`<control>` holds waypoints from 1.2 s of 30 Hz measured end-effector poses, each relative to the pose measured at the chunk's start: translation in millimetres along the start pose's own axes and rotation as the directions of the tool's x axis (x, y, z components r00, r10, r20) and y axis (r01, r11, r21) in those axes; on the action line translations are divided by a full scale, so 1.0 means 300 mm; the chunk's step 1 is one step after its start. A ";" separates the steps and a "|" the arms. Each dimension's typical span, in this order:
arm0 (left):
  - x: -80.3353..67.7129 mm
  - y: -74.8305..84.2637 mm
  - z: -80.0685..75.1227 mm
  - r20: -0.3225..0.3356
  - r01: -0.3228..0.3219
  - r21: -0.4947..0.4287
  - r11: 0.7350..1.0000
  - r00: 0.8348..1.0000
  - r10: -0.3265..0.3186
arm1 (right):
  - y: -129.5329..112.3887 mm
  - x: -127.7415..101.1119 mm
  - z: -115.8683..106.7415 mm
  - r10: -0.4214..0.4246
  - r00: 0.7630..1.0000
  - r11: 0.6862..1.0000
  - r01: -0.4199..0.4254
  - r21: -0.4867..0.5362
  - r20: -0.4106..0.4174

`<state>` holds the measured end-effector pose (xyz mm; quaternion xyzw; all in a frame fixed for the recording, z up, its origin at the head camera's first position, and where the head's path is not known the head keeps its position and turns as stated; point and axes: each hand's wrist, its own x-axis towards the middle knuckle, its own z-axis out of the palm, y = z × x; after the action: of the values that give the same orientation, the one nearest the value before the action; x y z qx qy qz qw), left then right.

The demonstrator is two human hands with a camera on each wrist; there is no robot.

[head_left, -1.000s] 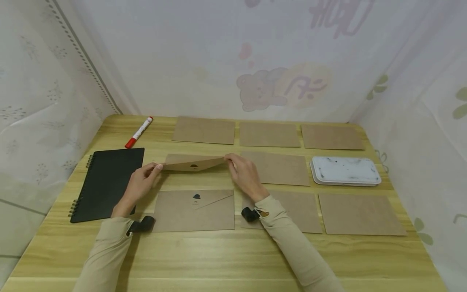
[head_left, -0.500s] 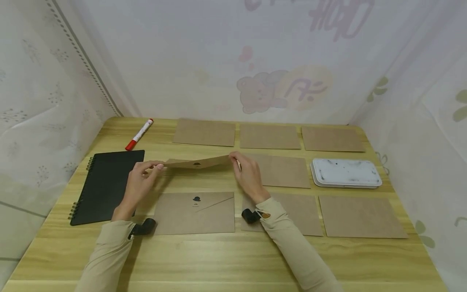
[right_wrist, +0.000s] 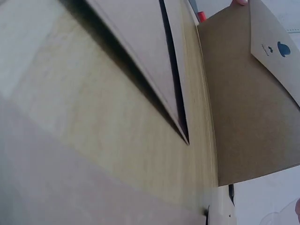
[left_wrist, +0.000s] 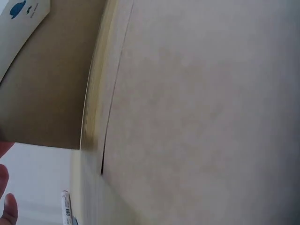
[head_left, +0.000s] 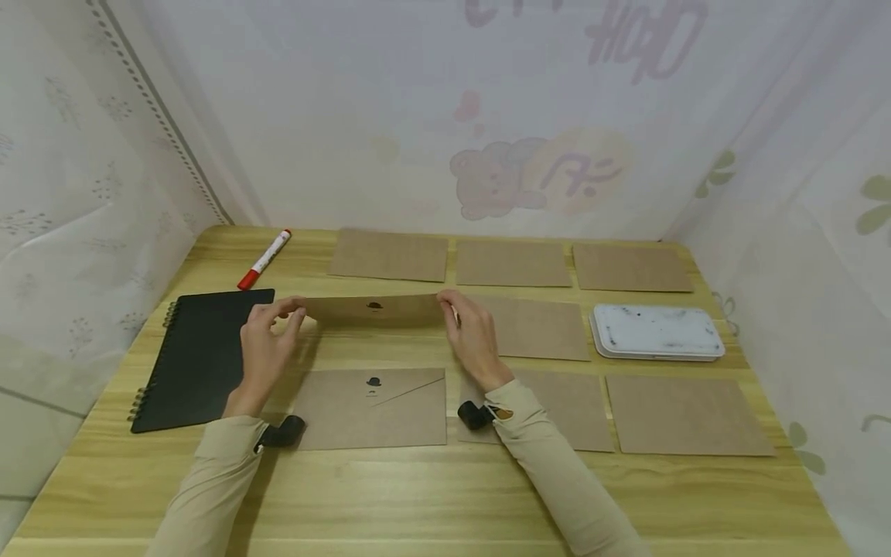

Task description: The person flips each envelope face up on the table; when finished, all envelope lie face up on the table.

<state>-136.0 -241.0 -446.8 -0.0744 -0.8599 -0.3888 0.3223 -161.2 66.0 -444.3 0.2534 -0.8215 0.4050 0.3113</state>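
Note:
My left hand [head_left: 267,352] and right hand [head_left: 476,339] pinch a brown kraft envelope [head_left: 341,311] by its two upper corners. It stands nearly upright on edge, its flap with a bowler hat print facing me. Both wrist views show this envelope [left_wrist: 51,89] with the flap lying over its upper part. In front of it, flat on the table, lies a second envelope [head_left: 369,422], flap side up, with the same hat print. My right wrist is above another flat, plain-faced envelope [head_left: 564,406]. Only fingertips of the left hand show in the left wrist view.
More brown envelopes lie flat: three along the back, including one [head_left: 511,263] at the middle, one [head_left: 546,329] right of my right hand, one [head_left: 685,415] at front right. A black spiral notebook [head_left: 198,363] and red-capped marker [head_left: 264,259] lie left. A white tin [head_left: 657,331] sits right.
The held envelope has tilted up from a slanted position to nearly upright, its left end rising. My left hand has lifted and turned a little, and the right hand has barely shifted.

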 end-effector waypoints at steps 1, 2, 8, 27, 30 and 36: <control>0.001 0.003 0.000 -0.013 0.016 0.004 1.000 1.000 -0.016 | -0.002 -0.002 0.003 -0.003 1.000 1.000 0.003 -0.004 -0.001; 0.002 0.005 -0.002 -0.024 0.036 0.007 0.999 0.999 -0.036 | -0.004 -0.005 0.007 -0.006 1.000 1.000 0.006 -0.006 0.006; -0.006 -0.008 -0.029 -0.026 0.092 0.039 0.995 0.995 -0.091 | -0.019 -0.031 0.038 0.004 0.990 1.000 -0.002 -0.018 0.140; -0.010 -0.023 -0.021 0.325 -0.045 0.140 0.989 0.946 -0.003 | -0.029 -0.013 0.048 0.128 0.937 0.975 -0.058 -0.215 0.325; -0.011 -0.022 -0.022 0.414 -0.020 0.183 0.983 0.908 -0.059 | -0.030 -0.010 0.053 0.164 0.908 0.964 -0.065 -0.258 0.385; -0.011 -0.027 -0.015 0.517 0.006 0.209 0.978 0.848 -0.116 | -0.032 -0.004 0.054 0.257 0.789 0.941 -0.074 -0.329 0.558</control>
<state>-134.3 -249.4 -451.9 -0.1178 -0.9517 -0.2755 0.0675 -158.8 47.7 -448.0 0.2450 -0.9466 0.2066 0.0352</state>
